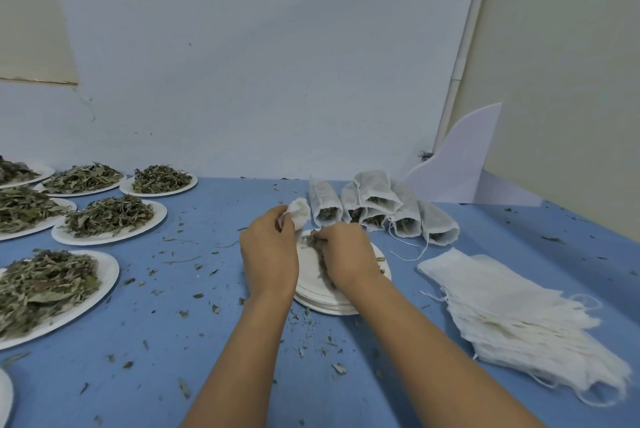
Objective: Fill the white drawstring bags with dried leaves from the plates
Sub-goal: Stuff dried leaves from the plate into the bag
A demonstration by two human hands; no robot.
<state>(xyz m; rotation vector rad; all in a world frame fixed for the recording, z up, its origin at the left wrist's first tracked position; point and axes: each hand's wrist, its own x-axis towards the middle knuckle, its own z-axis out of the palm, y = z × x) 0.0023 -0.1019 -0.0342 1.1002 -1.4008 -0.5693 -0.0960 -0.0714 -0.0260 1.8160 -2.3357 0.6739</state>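
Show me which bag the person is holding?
The crumpled bag in the left hand; filled ones lie behind it, empty ones sit stacked at right.

We see soft, even, bluish light with faint shadows, no glare, slight softness throughout, and wide-angle bending toward the edges.

Blue table [225, 209] carries leaf-heaped plates [157, 216], a plate stack [322, 301], filled bags [401, 206], empty bags [512, 317], leaf crumbs [183, 313].

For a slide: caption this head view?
Left hand holds a white bag; right hand gathers dried leaves from stacked plates.
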